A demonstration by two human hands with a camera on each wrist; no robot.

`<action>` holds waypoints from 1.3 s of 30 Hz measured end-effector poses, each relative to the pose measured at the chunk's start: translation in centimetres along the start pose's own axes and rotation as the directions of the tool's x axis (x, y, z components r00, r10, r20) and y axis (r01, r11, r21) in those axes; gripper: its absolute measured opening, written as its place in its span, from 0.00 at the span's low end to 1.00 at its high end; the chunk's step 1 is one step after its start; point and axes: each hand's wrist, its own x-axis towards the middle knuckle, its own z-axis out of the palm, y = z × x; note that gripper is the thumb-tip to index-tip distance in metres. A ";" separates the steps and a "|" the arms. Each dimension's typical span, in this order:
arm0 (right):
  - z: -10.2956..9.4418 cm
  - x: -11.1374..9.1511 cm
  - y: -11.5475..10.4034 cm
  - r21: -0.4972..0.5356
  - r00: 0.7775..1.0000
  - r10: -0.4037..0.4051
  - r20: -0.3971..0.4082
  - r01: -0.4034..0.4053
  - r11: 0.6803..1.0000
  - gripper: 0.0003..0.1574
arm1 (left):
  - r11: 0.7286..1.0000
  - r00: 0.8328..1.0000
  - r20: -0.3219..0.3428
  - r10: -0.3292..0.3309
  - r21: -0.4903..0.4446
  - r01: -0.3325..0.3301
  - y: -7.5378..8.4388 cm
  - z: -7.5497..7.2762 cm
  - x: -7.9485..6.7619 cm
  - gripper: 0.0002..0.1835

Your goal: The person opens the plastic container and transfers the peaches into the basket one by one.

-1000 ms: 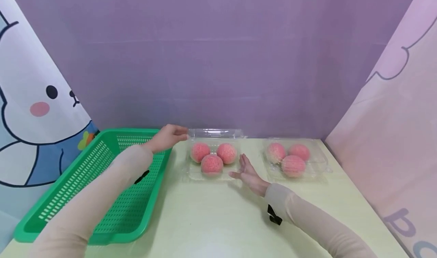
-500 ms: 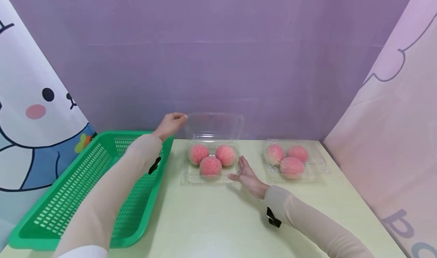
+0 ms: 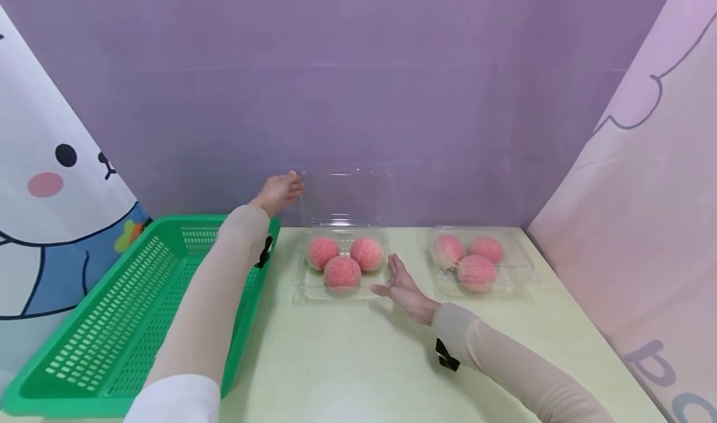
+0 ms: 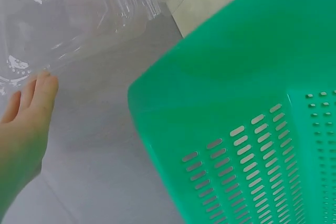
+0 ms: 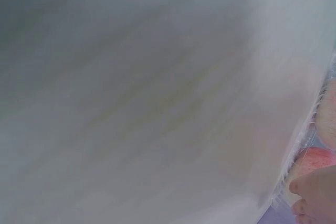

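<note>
A clear plastic clamshell box (image 3: pixel 313 293) stands on the table with its lid (image 3: pixel 344 196) raised against the purple backdrop. Three pink peaches (image 3: pixel 342 272) lie in its base. At the lid's upper left edge is my left hand (image 3: pixel 278 193); in the left wrist view the fingers (image 4: pixel 44 90) are fairly straight and meet the lid's corner. My right hand (image 3: pixel 407 293), thumb apart from straight fingers, rests by the right side of the base. In the right wrist view that hand (image 5: pixel 317 192) shows at the lower right corner, beside a peach (image 5: pixel 315 158).
A green plastic basket (image 3: pixel 246 342) with slotted walls takes up the left of the table. To the right sits a second clear box (image 3: pixel 518 267), lid down, holding three more peaches (image 3: pixel 477 273). Printed cloth walls (image 3: pixel 622 224) close in the sides.
The lid has swung up and back from low over the box to upright. My left hand has risen with it, its fingers loosening at the edge. The right hand has stayed in place.
</note>
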 end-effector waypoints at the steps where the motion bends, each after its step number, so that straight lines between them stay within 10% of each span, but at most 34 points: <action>1: 0.0 0.0 0.0 0.003 1.000 -0.002 0.002 0.002 1.000 0.62 | 1.000 1.000 0.005 -0.009 -0.006 0.009 0.1 -0.1 0.1 0.30; 28: 0.4 0.5 0.1 -0.008 1.000 0.008 0.026 -0.008 1.000 0.62 | 0.984 0.987 -0.002 -0.159 0.085 0.158 -0.9 -0.6 0.0 0.32; 39: -0.1 0.9 -0.3 -0.016 1.000 0.000 0.014 0.001 1.000 0.62 | 0.930 0.999 -0.002 -0.041 0.366 0.039 1.3 0.0 -1.1 0.26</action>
